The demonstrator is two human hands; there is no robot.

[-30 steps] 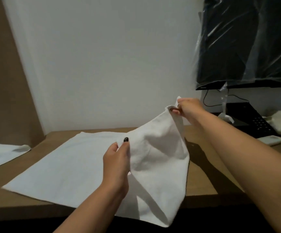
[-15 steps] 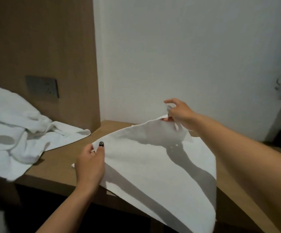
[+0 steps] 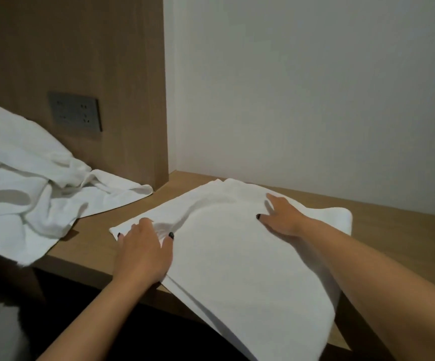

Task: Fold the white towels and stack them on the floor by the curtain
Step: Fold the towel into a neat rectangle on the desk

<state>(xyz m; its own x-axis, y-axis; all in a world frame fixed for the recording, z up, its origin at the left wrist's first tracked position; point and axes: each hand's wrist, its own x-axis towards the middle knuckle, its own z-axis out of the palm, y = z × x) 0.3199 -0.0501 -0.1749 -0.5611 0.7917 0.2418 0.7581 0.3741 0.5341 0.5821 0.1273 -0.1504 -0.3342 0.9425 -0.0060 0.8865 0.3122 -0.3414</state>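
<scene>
Nearest you, the folded white towel overhangs the front edge of the desk, its near corner hanging off into the dark below; that is your main risk, because if you lift either palm before the layers have settled, the hanging weight could drag the fold askew or pull the whole towel off the desk. Your left hand lies flat on the towel's left side close to the front edge, fingers spread and pressing down, holding nothing. A few creases run out from under those fingers, so a sideways push there could bunch the top layer rather than smooth it. Further in, your right hand rests flat on the upper middle of the towel, fingers straight and spread, also pressing rather than pinching. The towel sits under both hands and reaches past them toward the back edge of the desk, where its far side looks slightly humped and not squared up. Off at the desk's left end, a heap of unfolded white towels spills partly over the edge, well apart from your hands. Neither the floor nor the curtain is in view, so nothing shows a stack yet.
</scene>
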